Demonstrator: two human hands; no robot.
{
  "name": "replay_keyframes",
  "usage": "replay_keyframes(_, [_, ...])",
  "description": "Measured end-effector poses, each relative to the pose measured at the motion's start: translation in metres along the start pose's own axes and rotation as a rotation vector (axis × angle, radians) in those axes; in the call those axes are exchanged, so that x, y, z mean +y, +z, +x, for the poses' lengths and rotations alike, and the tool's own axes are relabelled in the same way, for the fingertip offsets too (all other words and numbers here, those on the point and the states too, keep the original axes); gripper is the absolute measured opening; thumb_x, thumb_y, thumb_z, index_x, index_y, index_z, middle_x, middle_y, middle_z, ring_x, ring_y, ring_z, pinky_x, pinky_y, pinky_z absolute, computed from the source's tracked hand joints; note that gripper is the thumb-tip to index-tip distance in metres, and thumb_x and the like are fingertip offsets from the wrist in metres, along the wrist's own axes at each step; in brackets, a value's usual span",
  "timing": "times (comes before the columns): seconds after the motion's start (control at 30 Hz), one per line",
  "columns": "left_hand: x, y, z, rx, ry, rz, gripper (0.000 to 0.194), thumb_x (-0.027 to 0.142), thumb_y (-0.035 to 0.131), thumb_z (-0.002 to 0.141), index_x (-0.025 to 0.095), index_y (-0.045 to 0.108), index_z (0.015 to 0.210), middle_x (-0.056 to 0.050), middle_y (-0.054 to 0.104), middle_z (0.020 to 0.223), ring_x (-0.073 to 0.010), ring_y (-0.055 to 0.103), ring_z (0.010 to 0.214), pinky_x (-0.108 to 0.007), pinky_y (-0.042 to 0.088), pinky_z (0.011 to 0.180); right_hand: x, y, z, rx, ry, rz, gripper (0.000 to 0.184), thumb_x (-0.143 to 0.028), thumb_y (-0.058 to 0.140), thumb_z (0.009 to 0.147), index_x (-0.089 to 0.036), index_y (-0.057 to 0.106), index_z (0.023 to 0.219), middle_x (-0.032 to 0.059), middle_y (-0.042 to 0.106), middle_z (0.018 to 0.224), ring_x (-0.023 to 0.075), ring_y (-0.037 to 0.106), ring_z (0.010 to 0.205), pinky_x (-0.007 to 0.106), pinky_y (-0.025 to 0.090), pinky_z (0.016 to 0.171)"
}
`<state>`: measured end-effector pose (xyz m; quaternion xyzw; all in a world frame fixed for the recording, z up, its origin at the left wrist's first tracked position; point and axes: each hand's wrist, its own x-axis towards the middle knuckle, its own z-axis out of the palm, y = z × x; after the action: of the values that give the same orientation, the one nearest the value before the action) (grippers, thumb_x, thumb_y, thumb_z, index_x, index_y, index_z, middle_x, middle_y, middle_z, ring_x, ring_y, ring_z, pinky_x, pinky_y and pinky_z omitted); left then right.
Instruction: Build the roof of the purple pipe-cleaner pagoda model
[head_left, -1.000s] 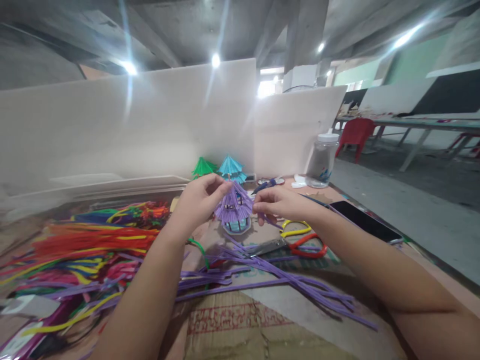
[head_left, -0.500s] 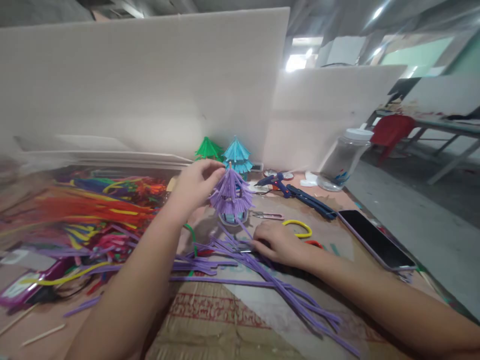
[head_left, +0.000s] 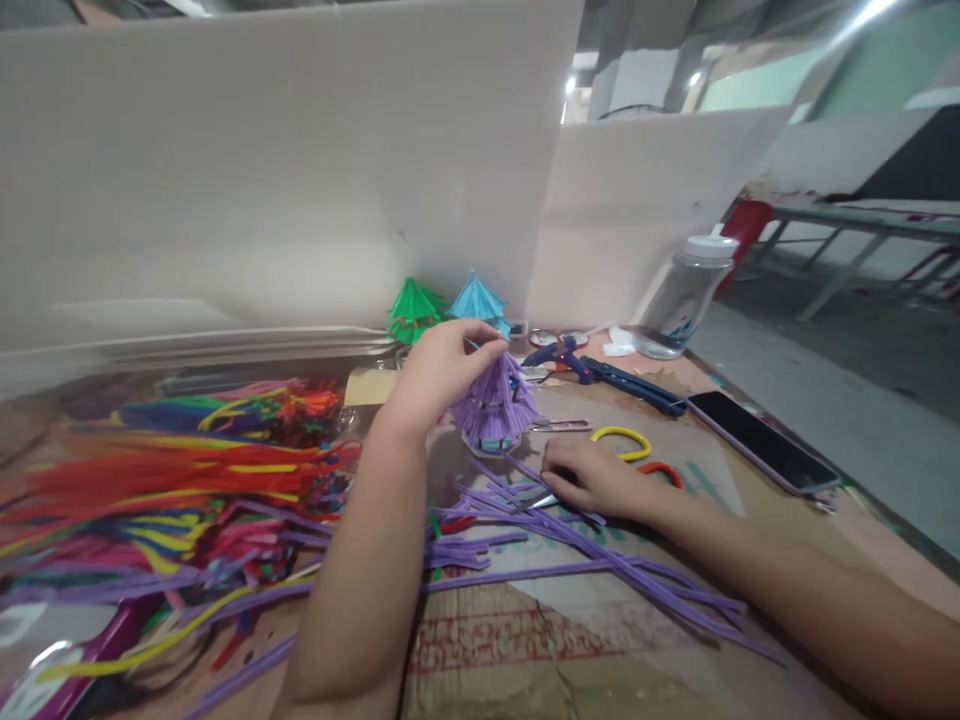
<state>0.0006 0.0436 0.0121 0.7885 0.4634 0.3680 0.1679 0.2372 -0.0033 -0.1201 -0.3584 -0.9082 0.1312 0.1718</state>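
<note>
Purple tiered model (head_left: 491, 408) stands upright on the work surface at centre, two layers of strips flaring out like roofs, pale blue base under them. Left hand (head_left: 450, 375) is at its top, thumb and forefinger tips close together over the peak; they hide it, so cannot tell if they pinch it. Right hand (head_left: 589, 478) rests low, right of the model, fingers curled over the middle of the scissors (head_left: 541, 501); cannot tell if they're clamped on them. Scissors have one yellow and one red handle loop poking out past the hand, blades pointing left onto purple strips (head_left: 637, 575). Strips lie loose and crossed in front of the model, some trailing right under the right forearm.

Behind the model: green model (head_left: 411, 310) and blue model (head_left: 478, 300), side by side, blue one partly covered by the left hand. Just right of the purple model, small pink-handled tool (head_left: 562, 425). Farther right: glue gun (head_left: 559, 352), dark blue cutter (head_left: 637, 388), phone (head_left: 761, 440) with dark screen, clear bottle (head_left: 686, 300) with white lid. Left side: heap of red-orange strips (head_left: 165, 480) mixed with other colours, magenta device (head_left: 112, 645) at lower left, blurry. White panel (head_left: 300, 180) stands behind everything.
</note>
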Motion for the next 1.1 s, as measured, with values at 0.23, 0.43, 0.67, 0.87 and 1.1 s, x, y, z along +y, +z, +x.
replay_keyframes(0.23, [-0.005,0.004,0.007,0.029,0.025,-0.005,0.024,0.035,0.055,0.087,0.018,0.072,0.086,-0.003,0.073,0.085,-0.0181,0.063,0.076,-0.026,0.043,0.067,-0.005,-0.005,0.001,-0.009,0.014,-0.040,0.027,-0.031,0.043,0.099,-0.017,0.064,0.090,0.0066,0.063,0.084,0.0163,0.056,0.076,0.028,0.042,0.070])
replay_keyframes(0.43, [0.003,-0.011,-0.002,0.008,0.022,-0.017,0.025,0.038,0.055,0.087,0.018,0.071,0.082,-0.001,0.073,0.081,-0.0184,0.063,0.075,-0.026,0.042,0.068,0.003,-0.012,-0.008,0.057,-0.023,-0.182,0.030,-0.031,0.040,0.100,-0.017,0.065,0.091,0.0084,0.065,0.086,0.0187,0.057,0.081,0.031,0.043,0.075])
replay_keyframes(0.67, [-0.003,-0.010,-0.001,-0.043,0.036,-0.044,0.024,0.037,0.056,0.087,0.020,0.073,0.083,-0.001,0.072,0.077,-0.0179,0.063,0.071,-0.027,0.046,0.069,0.053,-0.054,-0.007,0.421,0.372,-0.020,0.019,-0.033,0.054,0.090,-0.019,0.062,0.099,0.0111,0.067,0.102,0.0252,0.061,0.096,0.040,0.047,0.087])
replay_keyframes(0.87, [-0.004,-0.001,0.003,0.032,0.118,-0.044,0.021,0.032,0.058,0.085,0.018,0.073,0.083,-0.005,0.072,0.092,-0.0205,0.066,0.090,-0.032,0.049,0.083,0.117,-0.058,0.039,0.449,0.514,0.087,0.041,-0.032,0.059,0.083,-0.018,0.055,0.121,0.0104,0.067,0.109,0.0241,0.064,0.095,0.036,0.051,0.082])
replay_keyframes(1.1, [-0.004,-0.006,-0.003,-0.019,0.044,-0.093,0.022,0.032,0.057,0.088,0.019,0.075,0.091,-0.004,0.073,0.098,-0.0192,0.066,0.090,-0.032,0.050,0.086,0.137,-0.055,0.076,0.352,0.625,0.107,0.031,-0.029,0.068,0.073,-0.014,0.062,0.098,0.0068,0.069,0.085,0.0196,0.061,0.076,0.030,0.048,0.070])
